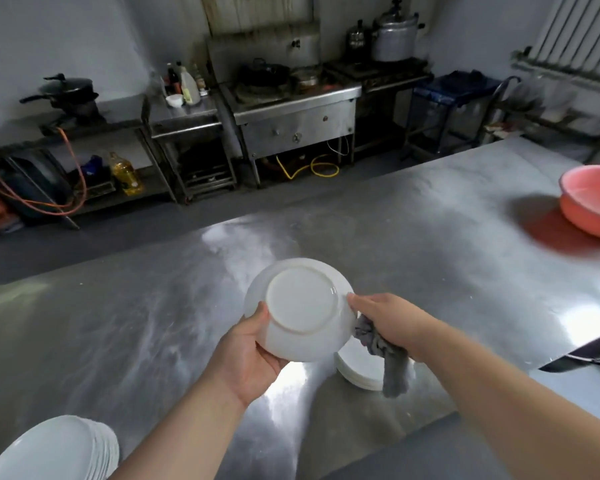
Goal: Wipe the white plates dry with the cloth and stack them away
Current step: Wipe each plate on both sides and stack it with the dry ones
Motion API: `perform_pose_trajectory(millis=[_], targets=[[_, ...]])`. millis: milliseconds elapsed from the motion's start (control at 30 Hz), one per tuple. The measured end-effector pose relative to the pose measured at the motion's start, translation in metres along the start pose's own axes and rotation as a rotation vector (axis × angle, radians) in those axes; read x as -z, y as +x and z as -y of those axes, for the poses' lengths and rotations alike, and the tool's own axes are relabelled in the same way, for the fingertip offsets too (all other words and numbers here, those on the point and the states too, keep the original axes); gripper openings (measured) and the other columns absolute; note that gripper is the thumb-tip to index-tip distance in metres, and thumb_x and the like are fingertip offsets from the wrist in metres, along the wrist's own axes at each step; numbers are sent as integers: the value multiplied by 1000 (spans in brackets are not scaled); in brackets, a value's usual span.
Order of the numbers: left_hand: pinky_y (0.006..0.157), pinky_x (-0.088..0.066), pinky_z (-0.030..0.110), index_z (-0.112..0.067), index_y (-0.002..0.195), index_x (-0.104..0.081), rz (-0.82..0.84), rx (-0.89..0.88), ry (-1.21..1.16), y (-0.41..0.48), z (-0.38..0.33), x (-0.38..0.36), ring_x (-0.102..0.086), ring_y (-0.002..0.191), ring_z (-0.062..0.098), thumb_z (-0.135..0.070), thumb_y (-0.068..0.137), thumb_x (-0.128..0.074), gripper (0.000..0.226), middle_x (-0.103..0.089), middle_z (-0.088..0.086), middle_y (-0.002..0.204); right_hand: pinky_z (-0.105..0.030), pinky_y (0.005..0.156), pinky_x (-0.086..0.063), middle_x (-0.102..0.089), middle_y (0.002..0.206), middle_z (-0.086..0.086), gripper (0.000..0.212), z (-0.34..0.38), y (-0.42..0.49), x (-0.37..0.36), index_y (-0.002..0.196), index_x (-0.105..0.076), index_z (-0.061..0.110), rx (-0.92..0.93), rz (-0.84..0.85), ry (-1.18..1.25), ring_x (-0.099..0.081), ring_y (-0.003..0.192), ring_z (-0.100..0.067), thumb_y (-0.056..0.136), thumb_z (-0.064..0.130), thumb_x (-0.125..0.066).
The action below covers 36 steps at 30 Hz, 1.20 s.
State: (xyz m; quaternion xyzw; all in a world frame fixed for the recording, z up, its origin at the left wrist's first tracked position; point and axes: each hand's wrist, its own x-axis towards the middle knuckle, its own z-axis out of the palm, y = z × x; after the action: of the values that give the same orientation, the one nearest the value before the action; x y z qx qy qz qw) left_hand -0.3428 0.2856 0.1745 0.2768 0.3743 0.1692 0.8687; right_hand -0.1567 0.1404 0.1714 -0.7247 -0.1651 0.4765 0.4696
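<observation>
A white plate [300, 308] is held above the steel table, its underside turned toward me. My left hand [248, 355] grips its lower left rim. My right hand [387, 318] touches the right rim with a fingertip while clutching a grey cloth [387, 358] that hangs down from the palm. Below the cloth a short stack of white plates [357, 370] rests on the table, partly hidden. A taller stack of white plates [59, 448] stands at the lower left corner.
A pink plastic basin [591, 200] sits at the right edge of the steel table [430, 244]. Across a grey floor aisle stand a steel stove [295, 109], counters with pots and bottles, and a radiator at the upper right.
</observation>
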Motion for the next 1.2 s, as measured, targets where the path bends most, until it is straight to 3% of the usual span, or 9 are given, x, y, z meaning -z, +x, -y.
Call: perform_pose_trajectory(millis=[267, 400, 467, 567, 633, 700, 767, 867, 1200], targets=[[89, -61, 50, -19, 127, -68, -166, 43, 636, 60, 46, -35, -73, 103, 27, -39, 103, -63, 31, -78, 5, 112, -34, 63, -35, -61, 67, -12, 44, -41, 11, 71, 75, -54, 12, -80, -68, 39, -40, 64, -25, 106, 43, -58], [111, -45, 49, -25, 124, -61, -37, 259, 394, 86, 54, -47, -66, 122, 23, -88, 89, -30, 79, -72, 6, 126, -31, 69, -48, -77, 88, -19, 97, -59, 24, 103, 87, -75, 0, -142, -64, 58, -54, 68, -27, 98, 81, -23], [117, -42, 48, -17, 119, -61, -41, 260, 264, 98, 58, -49, -66, 113, 20, -85, 92, -35, 77, -71, 4, 120, -31, 70, -48, -78, 87, -14, 85, -66, 31, 112, 88, -81, 10, -109, -113, 15, -58, 65, -25, 101, 76, -28], [84, -62, 39, -17, 112, -68, -70, 157, 443, 109, 69, -53, -74, 87, 20, -32, 111, -47, 25, -79, 5, 105, -26, 61, -47, -73, 80, -3, 15, -74, 38, 118, 107, -71, 30, -7, -197, -101, -61, 60, -20, 99, 42, -65], [67, -58, 34, -24, 113, -70, -125, 71, 739, 117, 77, -49, -73, 85, 22, -12, 108, -46, 27, -79, 6, 106, -27, 62, -55, -75, 83, 0, 28, -83, 49, 120, 117, -60, 36, -24, -187, -165, -70, 66, -21, 92, 32, -71], [64, -51, 32, -26, 102, -68, -174, -33, 1118, 128, 84, -42, -66, 78, 23, -12, 102, -47, 25, -76, 6, 98, -31, 76, -59, -77, 89, 4, 24, -87, 61, 120, 113, -65, 27, -18, -181, -336, -74, 83, -22, 89, 27, -69], [64, -48, 31, -27, 94, -64, -258, -105, 1381, 136, 92, -37, -64, 80, 21, -17, 98, -52, 16, -71, -1, 92, -22, 62, -54, -73, 79, 8, 8, -91, 69, 118, 96, -67, 27, -38, -174, -479, -72, 75, -19, 90, 23, -65], [70, -49, 31, -30, 96, -61, -303, -167, 1468, 145, 104, -36, -64, 87, 19, -21, 97, -57, 9, -67, -10, 92, -26, 52, -57, -75, 74, 2, 10, -100, 77, 119, 99, -62, 29, -118, -150, -508, -72, 56, -21, 89, 26, -59], [76, -39, 34, -20, 122, -56, -368, -292, 1736, 157, 125, -39, -57, 95, 27, -32, 104, -57, 21, -54, 2, 120, -28, 57, -49, -64, 78, 10, 17, -117, 85, 113, 102, -52, 24, -169, -225, -829, -64, 61, -13, 92, 36, -56]])
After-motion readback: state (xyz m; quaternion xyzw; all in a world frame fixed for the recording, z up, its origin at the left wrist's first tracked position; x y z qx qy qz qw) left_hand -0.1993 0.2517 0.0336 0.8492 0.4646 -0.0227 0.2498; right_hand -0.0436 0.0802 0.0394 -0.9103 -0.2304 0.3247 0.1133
